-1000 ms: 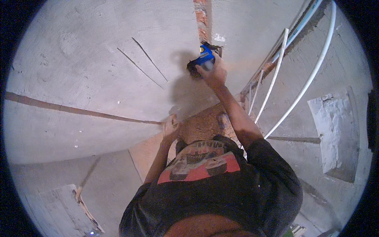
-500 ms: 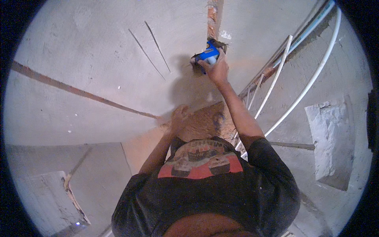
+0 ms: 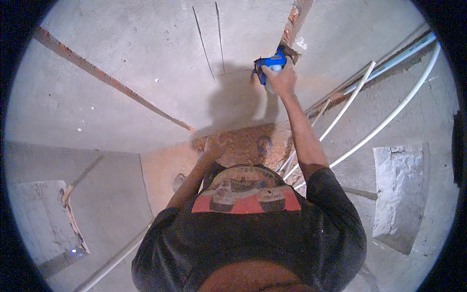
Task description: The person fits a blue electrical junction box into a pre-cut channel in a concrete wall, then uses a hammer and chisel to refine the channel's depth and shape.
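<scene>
My right hand [image 3: 283, 80] is stretched up to the grey wall, closed round a blue plastic electrical box [image 3: 273, 61]. The box sits at a rough-edged hole, at the lower end of a groove [image 3: 293, 22] that bares orange brick. My thumb and fingers grip its near side, and its far side is partly hidden. Lower and to the left, my left hand [image 3: 217, 146] is held before the brown ground with its fingers loosely apart. It shows nothing in its grasp, though its outline blends into the soil [image 3: 245, 143].
White pipes [image 3: 389, 117] and a light-blue pipe [image 3: 394, 61] run along the right wall. A long groove [image 3: 112, 86] slants across the wall at left, near two thin dark lines [image 3: 209, 44]. A whitish patch [image 3: 399, 190] marks the right wall.
The view has shifted, so the wall and box stand farther right in the picture. My right hand keeps its hold on the box at the hole. My left hand sits slightly lower in view.
</scene>
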`<state>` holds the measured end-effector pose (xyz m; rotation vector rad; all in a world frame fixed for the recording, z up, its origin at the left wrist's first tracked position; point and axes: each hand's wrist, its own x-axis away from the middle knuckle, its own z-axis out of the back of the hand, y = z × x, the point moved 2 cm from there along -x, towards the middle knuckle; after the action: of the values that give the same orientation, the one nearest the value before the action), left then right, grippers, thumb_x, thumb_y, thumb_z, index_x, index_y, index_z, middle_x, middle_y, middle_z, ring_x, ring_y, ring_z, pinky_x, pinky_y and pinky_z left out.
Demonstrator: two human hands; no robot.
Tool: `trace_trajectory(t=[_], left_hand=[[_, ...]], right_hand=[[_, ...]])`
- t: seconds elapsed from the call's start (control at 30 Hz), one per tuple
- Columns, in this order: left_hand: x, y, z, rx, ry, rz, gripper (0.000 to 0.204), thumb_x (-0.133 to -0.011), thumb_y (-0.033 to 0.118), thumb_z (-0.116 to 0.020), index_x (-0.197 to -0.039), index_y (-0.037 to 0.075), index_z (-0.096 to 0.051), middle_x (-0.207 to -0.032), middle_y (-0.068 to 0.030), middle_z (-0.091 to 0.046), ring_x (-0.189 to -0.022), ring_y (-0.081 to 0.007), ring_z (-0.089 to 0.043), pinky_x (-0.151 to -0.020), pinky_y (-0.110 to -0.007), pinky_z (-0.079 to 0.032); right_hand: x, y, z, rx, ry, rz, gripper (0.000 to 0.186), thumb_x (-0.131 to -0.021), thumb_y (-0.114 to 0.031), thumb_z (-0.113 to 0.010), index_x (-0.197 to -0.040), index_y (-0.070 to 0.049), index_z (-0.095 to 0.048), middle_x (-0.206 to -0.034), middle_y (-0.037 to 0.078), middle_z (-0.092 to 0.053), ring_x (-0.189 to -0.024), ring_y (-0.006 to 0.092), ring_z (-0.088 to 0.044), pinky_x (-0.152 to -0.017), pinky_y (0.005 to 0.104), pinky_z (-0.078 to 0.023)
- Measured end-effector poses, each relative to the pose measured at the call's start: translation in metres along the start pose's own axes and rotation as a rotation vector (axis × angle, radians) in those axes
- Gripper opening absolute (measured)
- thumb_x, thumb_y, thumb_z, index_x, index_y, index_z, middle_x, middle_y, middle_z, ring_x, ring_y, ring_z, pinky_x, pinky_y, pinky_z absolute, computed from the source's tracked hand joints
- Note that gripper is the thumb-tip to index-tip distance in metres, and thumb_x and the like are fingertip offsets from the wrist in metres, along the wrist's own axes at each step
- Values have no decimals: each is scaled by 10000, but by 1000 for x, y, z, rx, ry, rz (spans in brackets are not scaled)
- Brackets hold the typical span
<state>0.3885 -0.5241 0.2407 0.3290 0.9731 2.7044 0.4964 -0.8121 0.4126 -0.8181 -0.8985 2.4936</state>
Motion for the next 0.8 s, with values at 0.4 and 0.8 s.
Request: trace_trajectory(t=[0.4, 0.8], left_hand=[[-18, -36, -23, -17, 13, -171, 465, -813, 401, -587, -1099, 36, -559, -1087, -178, -583, -1034, -359, -537, -897, -437, -413], [-75, 65, -28, 199, -251, -302, 450, -851, 359, -578, -1127, 8, -519, -1079, -148, -594, -955, -281, -592, -856, -405, -464]], right_hand=[[9, -16, 6, 5, 38, 44, 858, -636, -426, -760, -1228, 92, -416, -1087, 277, -550, -986, 387, -563, -860, 430, -446], [5, 0, 2, -42, -17, 75, 912, -616, -414, -788, -1251, 89, -368, -1122, 277, -535, -1035, 391, -541, -885, 434, -429]])
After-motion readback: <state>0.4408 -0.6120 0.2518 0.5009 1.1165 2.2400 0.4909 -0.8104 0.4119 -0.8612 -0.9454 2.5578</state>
